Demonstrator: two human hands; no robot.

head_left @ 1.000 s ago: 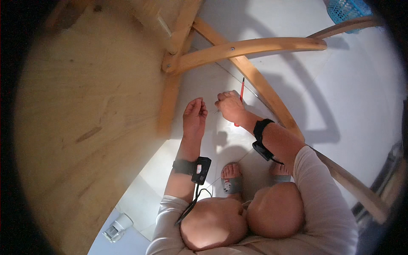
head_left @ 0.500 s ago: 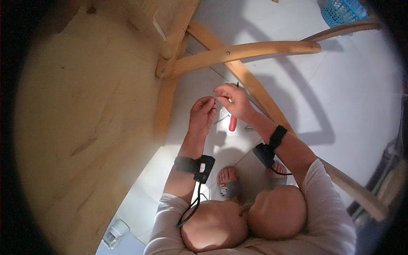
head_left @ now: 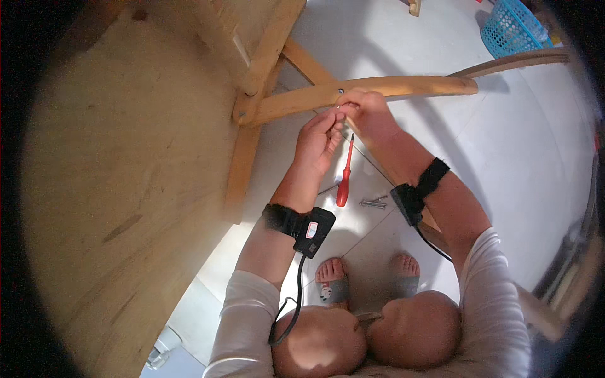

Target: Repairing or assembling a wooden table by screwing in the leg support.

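Note:
My left hand is closed, thumb and fingertips pinched beside my right hand's, with a tiny shiny bit showing there, too small to name. My right hand is also closed, its fingers bent over that spot, just below a bolt head in the curved wooden rail. Beneath my hands a red screwdriver lies on the white tiled floor, with several metal bolts to its right.
A large wooden panel fills the left side. A diagonal wooden bar crosses under the rail. A blue plastic basket stands at top right. My sandaled feet and bare knees are below; straps with black devices circle both forearms.
Both hands have moved up and forward to the curved rail, coming together at the fingertips. The red screwdriver, earlier partly behind my right hand, now shows in full.

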